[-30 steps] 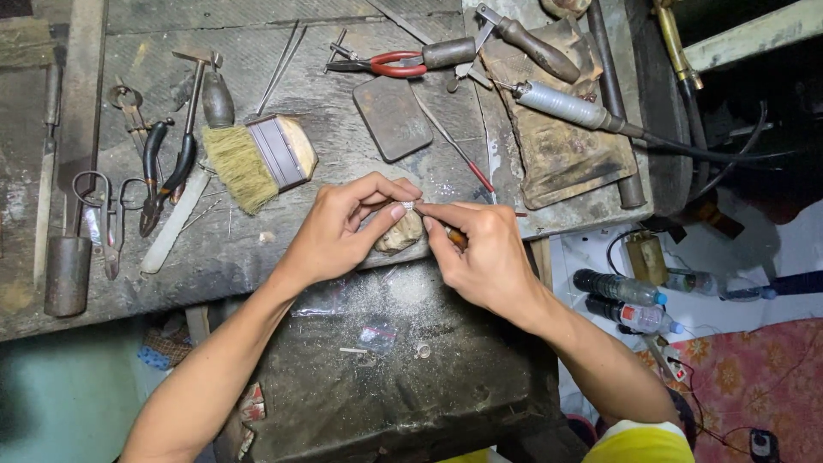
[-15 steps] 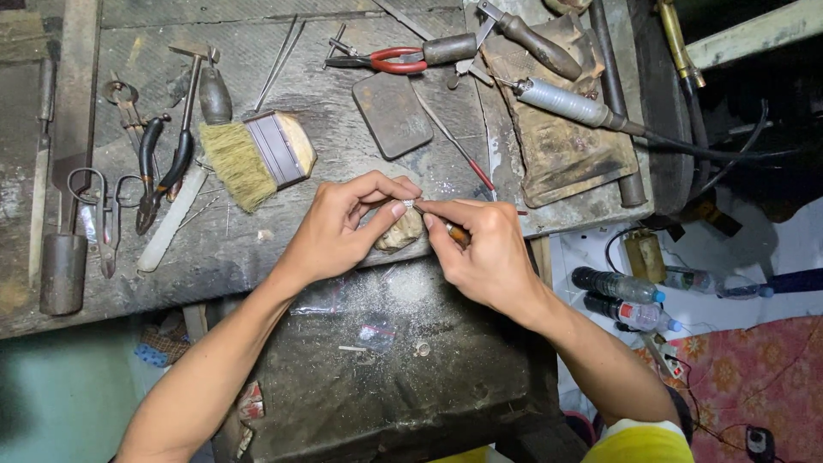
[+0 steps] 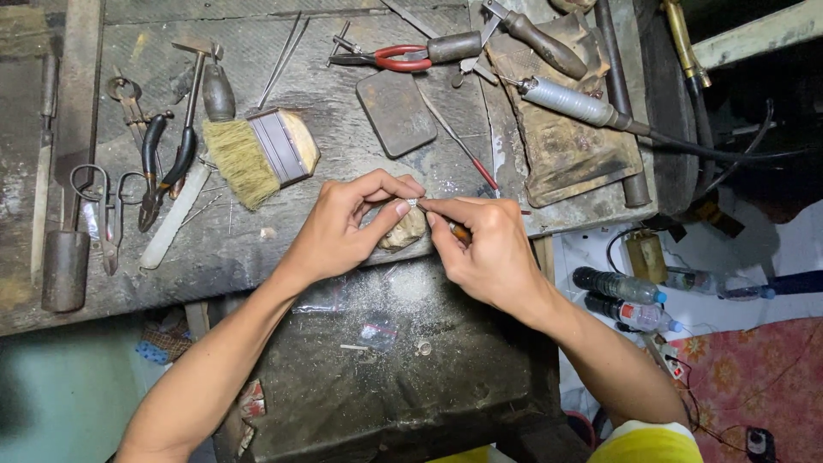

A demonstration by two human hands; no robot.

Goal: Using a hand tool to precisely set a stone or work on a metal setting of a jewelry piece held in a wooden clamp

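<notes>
My left hand (image 3: 347, 227) pinches a small silver ring (image 3: 412, 203) between thumb and fingertips, resting it on a worn wooden bench peg (image 3: 403, 231) at the front edge of the grimy workbench (image 3: 214, 249). My right hand (image 3: 484, 249) grips a thin hand tool (image 3: 459, 230) with an orange-brown handle. Its tip touches the ring from the right. Both hands meet over the peg at the middle of the view.
On the bench lie a flat bristle brush (image 3: 261, 154), scissors (image 3: 99, 210), black-handled pliers (image 3: 163, 167), a small hammer (image 3: 195, 77), red-handled pliers (image 3: 386, 58), a dark flat block (image 3: 396, 111) and a corded rotary handpiece (image 3: 570, 103). A dusty tray (image 3: 377, 360) sits below. Plastic bottles (image 3: 621, 296) lie on the floor.
My right hand has slid left, so less of the thin tool shows between the hands and its tip sits closer against the ring. The left hand has barely moved.
</notes>
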